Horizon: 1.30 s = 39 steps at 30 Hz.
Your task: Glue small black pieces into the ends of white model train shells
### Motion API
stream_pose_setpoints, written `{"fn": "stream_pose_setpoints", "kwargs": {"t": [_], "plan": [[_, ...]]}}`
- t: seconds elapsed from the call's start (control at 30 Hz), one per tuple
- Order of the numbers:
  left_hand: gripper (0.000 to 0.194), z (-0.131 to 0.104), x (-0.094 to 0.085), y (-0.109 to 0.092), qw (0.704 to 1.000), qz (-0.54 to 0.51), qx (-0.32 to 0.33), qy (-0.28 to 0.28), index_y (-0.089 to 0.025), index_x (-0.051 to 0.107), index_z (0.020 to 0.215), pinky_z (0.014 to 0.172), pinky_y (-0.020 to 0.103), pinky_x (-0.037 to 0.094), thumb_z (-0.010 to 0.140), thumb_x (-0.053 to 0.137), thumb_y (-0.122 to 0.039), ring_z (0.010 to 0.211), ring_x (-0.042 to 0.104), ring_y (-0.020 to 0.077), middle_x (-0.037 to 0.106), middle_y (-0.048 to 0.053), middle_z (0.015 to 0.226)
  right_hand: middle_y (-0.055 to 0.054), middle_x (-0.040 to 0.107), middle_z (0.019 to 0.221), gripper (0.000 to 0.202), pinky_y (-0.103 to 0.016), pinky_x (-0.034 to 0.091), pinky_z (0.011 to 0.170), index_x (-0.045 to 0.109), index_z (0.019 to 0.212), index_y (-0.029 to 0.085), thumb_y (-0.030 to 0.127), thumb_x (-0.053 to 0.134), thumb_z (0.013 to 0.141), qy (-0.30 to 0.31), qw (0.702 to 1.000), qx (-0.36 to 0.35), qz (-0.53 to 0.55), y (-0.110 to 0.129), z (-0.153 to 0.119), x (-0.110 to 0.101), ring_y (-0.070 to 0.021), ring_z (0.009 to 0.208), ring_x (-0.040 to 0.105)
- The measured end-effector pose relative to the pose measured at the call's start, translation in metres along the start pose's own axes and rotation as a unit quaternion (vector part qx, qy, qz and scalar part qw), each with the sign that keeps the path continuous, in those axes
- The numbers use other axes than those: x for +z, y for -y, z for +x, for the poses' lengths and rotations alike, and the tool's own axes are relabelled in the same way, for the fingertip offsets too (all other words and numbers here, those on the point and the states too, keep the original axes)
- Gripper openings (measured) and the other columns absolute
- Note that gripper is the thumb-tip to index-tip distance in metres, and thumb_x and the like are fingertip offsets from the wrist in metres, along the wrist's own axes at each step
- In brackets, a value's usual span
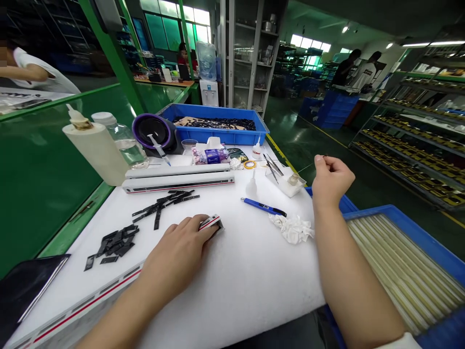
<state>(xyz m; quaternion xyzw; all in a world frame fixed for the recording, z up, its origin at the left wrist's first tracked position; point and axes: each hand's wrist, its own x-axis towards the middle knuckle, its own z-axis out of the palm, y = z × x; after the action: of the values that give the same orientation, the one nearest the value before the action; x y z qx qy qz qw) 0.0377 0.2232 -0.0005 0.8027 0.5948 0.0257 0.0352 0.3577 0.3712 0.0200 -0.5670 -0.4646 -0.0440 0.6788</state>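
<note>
My left hand (178, 252) is closed around a long white model train car shell (85, 306) with a red stripe and dark windows, which lies slanted across the white work surface (250, 281). The shell's middle is hidden under the hand and forearm. Out over the table's right edge, my right hand (332, 179) is raised with thumb and fingers pinched; a tiny dark bit shows at the tips, too small to name. Left of the left hand lie a heap of short black pieces (116, 245) and a loose bunch of longer black strips (160, 208).
Behind are two similar shells (181, 180), a syringe (158, 148), a tissue pack (210, 155) and a blue bin (218, 135). To the right are a blue pen-shaped tool (263, 207), crumpled tissue (292, 229), tweezers (272, 167) and a blue crate (392, 213). People work farther off.
</note>
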Motion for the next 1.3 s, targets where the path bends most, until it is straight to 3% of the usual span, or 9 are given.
{"fn": "stream_pose_setpoints", "kwargs": {"t": [0.1,0.23,0.3,0.4,0.47,0.6,0.73,1.03,1.3], "plan": [[0.036,0.000,-0.001,-0.001,1.000,-0.009,-0.003,0.001,-0.034,0.062,0.120,0.090,0.045,0.043,0.096,0.035,-0.033,0.111,0.053,0.0262,0.054,0.006,0.131,0.001,0.049,0.060,0.028,-0.032,0.044,0.064,0.070,0.080,0.014,0.040,0.060,0.080,0.023,0.999,0.002,-0.045,-0.008,-0.005,0.005,-0.0149,0.059,0.047],[0.035,-0.001,-0.004,-0.003,1.000,-0.010,0.000,0.005,-0.033,0.062,0.120,0.090,0.045,0.044,0.096,0.036,-0.031,0.111,0.053,0.0258,0.055,0.006,0.130,0.001,0.054,0.060,0.030,-0.034,0.043,0.067,0.074,0.089,0.014,0.038,0.067,0.073,0.162,0.979,0.046,-0.116,-0.012,-0.006,0.007,-0.0158,0.057,0.049],[0.035,-0.001,-0.006,-0.003,1.000,-0.012,0.001,0.009,-0.033,0.061,0.119,0.091,0.045,0.044,0.096,0.035,-0.030,0.112,0.053,0.0257,0.054,0.006,0.131,0.001,0.053,0.063,0.037,-0.034,0.043,0.069,0.073,0.101,0.016,0.037,0.069,0.071,0.167,0.977,0.013,-0.130,-0.005,-0.009,0.005,-0.0165,0.060,0.049],[0.035,0.000,-0.009,-0.001,1.000,-0.025,0.009,0.016,-0.033,0.061,0.119,0.092,0.045,0.045,0.096,0.036,-0.029,0.112,0.054,0.0257,0.054,0.005,0.132,0.001,0.048,0.067,0.032,-0.032,0.043,0.068,0.070,0.106,0.018,0.034,0.062,0.079,0.111,0.989,-0.070,-0.073,0.020,-0.023,0.000,-0.0163,0.063,0.047],[0.036,0.001,-0.012,0.001,0.999,-0.038,0.016,0.024,-0.033,0.061,0.120,0.093,0.044,0.045,0.095,0.037,-0.028,0.112,0.054,0.0258,0.053,0.005,0.132,0.001,0.047,0.065,0.023,-0.030,0.042,0.064,0.070,0.098,0.019,0.031,0.056,0.084,0.155,0.982,-0.109,-0.012,0.040,-0.038,-0.002,-0.0155,0.061,0.046],[0.038,0.006,-0.019,0.010,0.994,-0.092,0.020,0.061,-0.034,0.059,0.125,0.097,0.039,0.045,0.095,0.037,-0.030,0.117,0.054,0.0248,0.052,0.004,0.136,0.001,0.052,0.063,0.015,-0.028,0.040,0.060,0.070,0.084,0.020,0.023,0.055,0.084,0.342,0.918,-0.178,0.095,0.066,-0.069,0.001,-0.0141,0.059,0.048],[0.040,0.012,-0.025,0.021,0.982,-0.165,0.005,0.093,-0.033,0.058,0.130,0.104,0.033,0.042,0.096,0.038,-0.044,0.126,0.051,0.0237,0.048,0.001,0.143,0.001,0.059,0.065,0.014,-0.026,0.040,0.061,0.069,0.081,0.019,0.015,0.056,0.082,0.432,0.868,-0.201,0.141,0.067,-0.081,0.007,-0.0124,0.059,0.051],[0.049,0.018,-0.027,0.029,0.968,-0.211,-0.036,0.130,-0.037,0.057,0.131,0.109,0.038,0.038,0.091,0.043,-0.060,0.135,0.042,0.0293,0.046,-0.001,0.147,0.000,0.065,0.072,0.014,-0.024,0.040,0.063,0.070,0.081,0.017,0.012,0.057,0.082,0.449,0.864,-0.173,0.146,0.066,-0.078,0.007,-0.0112,0.063,0.054],[0.043,0.019,-0.026,0.022,0.978,-0.171,-0.024,0.118,-0.036,0.059,0.129,0.102,0.034,0.043,0.093,0.041,-0.051,0.125,0.053,0.0269,0.049,0.001,0.143,0.000,0.066,0.073,0.014,-0.025,0.040,0.064,0.070,0.080,0.018,0.013,0.056,0.083,0.475,0.854,-0.175,0.122,0.067,-0.081,0.006,-0.0120,0.065,0.054]]}}
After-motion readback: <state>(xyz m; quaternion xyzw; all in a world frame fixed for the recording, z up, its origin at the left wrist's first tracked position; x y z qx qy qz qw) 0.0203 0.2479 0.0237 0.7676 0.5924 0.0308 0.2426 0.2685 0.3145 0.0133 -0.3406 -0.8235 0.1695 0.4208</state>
